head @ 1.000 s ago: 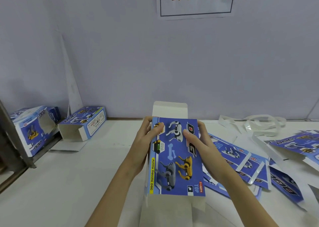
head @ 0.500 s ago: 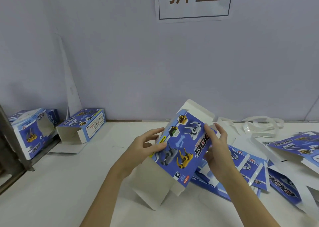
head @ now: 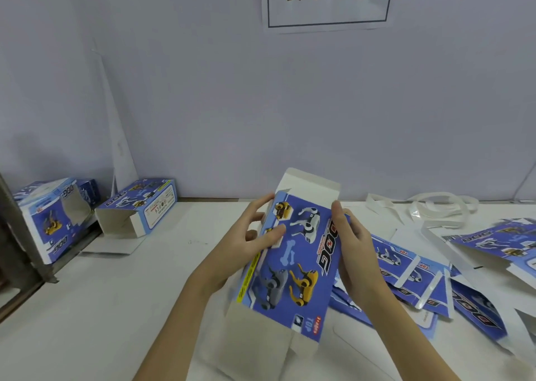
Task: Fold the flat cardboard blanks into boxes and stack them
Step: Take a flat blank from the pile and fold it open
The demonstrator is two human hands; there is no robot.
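Since half a second ago the blue printed cardboard blank with toy-dog pictures [head: 293, 261] has swung from a slant back toward upright between the hands, its white end flap now pointing at the wall and its printed face up, held just above the white bench [head: 121, 299]. The left hand [head: 246, 244] pinches its left edge, thumb on the print and fingers spread behind; the right hand [head: 349, 250] grips the right edge with fingers curled round it. Trouble from here would likely be a crease in the wrong place: squeezing unevenly could buckle a panel instead of opening the sleeve, or the loose white flaps below could catch on the bench. Counted: one blank in hand; right of it, a fanned heap of flat blue blanks [head: 412, 273], number unclear; left of it, one open folded blue box [head: 139, 206], and beyond that more folded boxes [head: 49, 221], at least one, partly hidden.
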